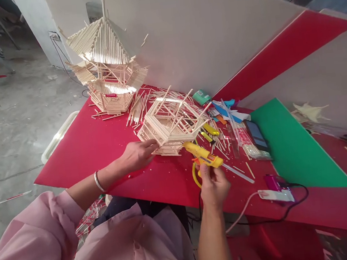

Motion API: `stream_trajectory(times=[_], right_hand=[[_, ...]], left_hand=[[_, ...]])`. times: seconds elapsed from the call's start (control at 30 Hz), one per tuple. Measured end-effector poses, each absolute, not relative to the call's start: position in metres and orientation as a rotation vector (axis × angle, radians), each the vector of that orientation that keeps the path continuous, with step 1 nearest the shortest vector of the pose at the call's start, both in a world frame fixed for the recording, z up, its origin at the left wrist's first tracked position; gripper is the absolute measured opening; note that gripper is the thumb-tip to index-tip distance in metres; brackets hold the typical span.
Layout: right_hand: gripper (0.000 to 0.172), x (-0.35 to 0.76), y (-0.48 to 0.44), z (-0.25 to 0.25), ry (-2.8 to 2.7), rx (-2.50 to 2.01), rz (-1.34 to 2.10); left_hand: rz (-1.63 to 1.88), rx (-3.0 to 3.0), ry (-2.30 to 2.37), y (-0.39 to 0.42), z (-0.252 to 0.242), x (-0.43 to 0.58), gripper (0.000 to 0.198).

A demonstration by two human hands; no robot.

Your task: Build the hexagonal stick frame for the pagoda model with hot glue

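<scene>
A half-built model of pale wooden sticks (pixel 169 132) stands on the red tabletop, its base many-sided, with thin posts slanting up from the rim. My left hand (pixel 139 154) grips the near left edge of it, fingers closed at the rim. In my right hand (pixel 213 183) is a yellow hot glue gun (pixel 202 154), its nozzle pointing up and left close to the model's near right corner. A clear glue stick (pixel 240 173) juts from the gun's back end. Where the nozzle meets the model, I cannot tell whether they touch.
A taller stick pagoda (pixel 107 66) stands at the back left. Loose sticks (pixel 138 108) are strewn behind the model. A green tape roll (pixel 201 97), a phone (pixel 256 133) and a green board (pixel 299 145) lie rightward. A white power strip (pixel 276 195) with cords sits near the front edge.
</scene>
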State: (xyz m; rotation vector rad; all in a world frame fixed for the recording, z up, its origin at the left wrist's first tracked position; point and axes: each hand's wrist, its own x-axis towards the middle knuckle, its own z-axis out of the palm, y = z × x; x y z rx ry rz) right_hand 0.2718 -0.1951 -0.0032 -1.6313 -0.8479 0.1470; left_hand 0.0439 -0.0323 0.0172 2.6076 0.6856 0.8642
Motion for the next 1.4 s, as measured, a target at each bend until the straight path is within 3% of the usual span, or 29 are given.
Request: stream_trajectory(times=[0.1, 0.2, 0.37, 0.63, 1.4], right_hand=[[0.032, 0.264, -0.228, 0.008, -0.845, -1.593, 0.108], [0.022, 0.245, -0.246, 0.017, -1.208, -1.620, 0.045], [0.038, 0.222, -0.226, 0.016, -1.604, -1.674, -0.217], [0.045, 0.224, -0.208, 0.001, -1.676, -1.687, -0.356], [0.046, 0.240, -0.228, -0.009, -1.566, -1.753, -0.444]], left_hand=[[0.780, 2.628, 0.621, -0.034, 0.025, 0.046, 0.048], [0.837, 2.535, 0.568, -0.017, 0.030, 0.042, 0.047], [1.064, 2.469, 0.520, 0.004, 0.010, 0.042, 0.042], [1.167, 2.277, 0.551, 0.005, -0.008, 0.040, 0.046], [1.169, 2.283, 0.566, 0.001, -0.008, 0.042, 0.044]])
